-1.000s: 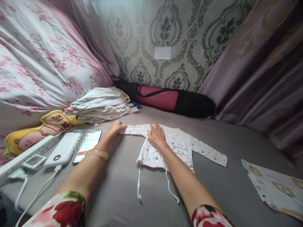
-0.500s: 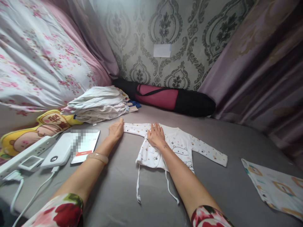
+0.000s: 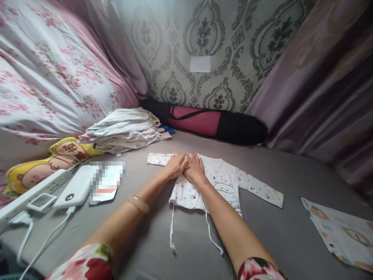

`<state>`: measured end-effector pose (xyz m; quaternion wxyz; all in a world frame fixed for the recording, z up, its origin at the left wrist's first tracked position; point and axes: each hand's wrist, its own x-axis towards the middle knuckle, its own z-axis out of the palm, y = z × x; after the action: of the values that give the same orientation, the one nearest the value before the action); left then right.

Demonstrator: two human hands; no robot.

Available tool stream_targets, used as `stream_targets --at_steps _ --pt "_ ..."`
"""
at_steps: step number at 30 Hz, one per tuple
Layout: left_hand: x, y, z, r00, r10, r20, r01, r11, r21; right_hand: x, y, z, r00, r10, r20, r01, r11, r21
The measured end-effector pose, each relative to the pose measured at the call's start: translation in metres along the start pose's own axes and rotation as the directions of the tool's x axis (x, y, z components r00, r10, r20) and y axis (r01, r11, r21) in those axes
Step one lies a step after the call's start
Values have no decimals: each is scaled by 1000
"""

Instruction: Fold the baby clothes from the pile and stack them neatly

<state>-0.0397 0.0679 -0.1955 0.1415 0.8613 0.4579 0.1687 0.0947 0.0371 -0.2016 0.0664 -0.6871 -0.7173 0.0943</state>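
A small white baby shirt (image 3: pixel 223 177) with a cartoon animal, scattered prints and two white tie strings lies spread on the grey sheet (image 3: pixel 140 241). My right hand (image 3: pixel 194 168) rests flat on its upper left part, fingers stretched out. Right beside it, my left hand (image 3: pixel 176 165) lies over the inner end of the left sleeve, its fingers extended and touching or nearly touching the right hand. The sleeve's cuff end shows past my left hand. The opposite sleeve stretches out to the right.
A pile of folded clothes (image 3: pixel 125 130) sits at back left, near a yellow pillow (image 3: pixel 37 171). A power strip (image 3: pixel 43 190), power bank (image 3: pixel 72 188) and phone (image 3: pixel 107 184) lie at left. Behind is a black-and-red bag (image 3: pixel 198 122); at right, a printed cloth (image 3: pixel 340 229).
My left hand has let go of the cuff and moved right along the sleeve to beside my right hand. The right hand has stayed on the shirt.
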Motion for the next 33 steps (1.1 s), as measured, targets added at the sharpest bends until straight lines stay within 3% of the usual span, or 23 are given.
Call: stream_targets --at_steps 3,6,12,18,22,25,30,33 --pt "2 16 20 995 -42 91 46 998 -35 2 1 -1 999 -8 53 11 999 -49" --pt "-1 11 25 991 -88 99 88 996 5 2 2 0 1000 -5 25 6 1000 -27" --pt "-16 -17 15 983 -176 45 165 970 177 1 0 5 998 -1 -64 4 999 43" --pt "-30 -53 -8 941 -339 -20 325 882 340 1 1 5 998 -7 -67 11 998 66" --pt "-35 -75 -20 900 -434 -47 421 836 351 0 2 8 997 -5 -71 11 997 81" --pt "-37 -83 -19 904 -419 -86 423 847 323 2 2 9 998 -10 -63 17 994 112" --pt "-43 -70 -22 886 -354 -299 434 858 273 19 18 -10 999 -18 27 7 936 352" --pt "-52 -41 -32 883 -272 -382 366 909 198 23 47 -30 987 100 -128 -25 871 490"
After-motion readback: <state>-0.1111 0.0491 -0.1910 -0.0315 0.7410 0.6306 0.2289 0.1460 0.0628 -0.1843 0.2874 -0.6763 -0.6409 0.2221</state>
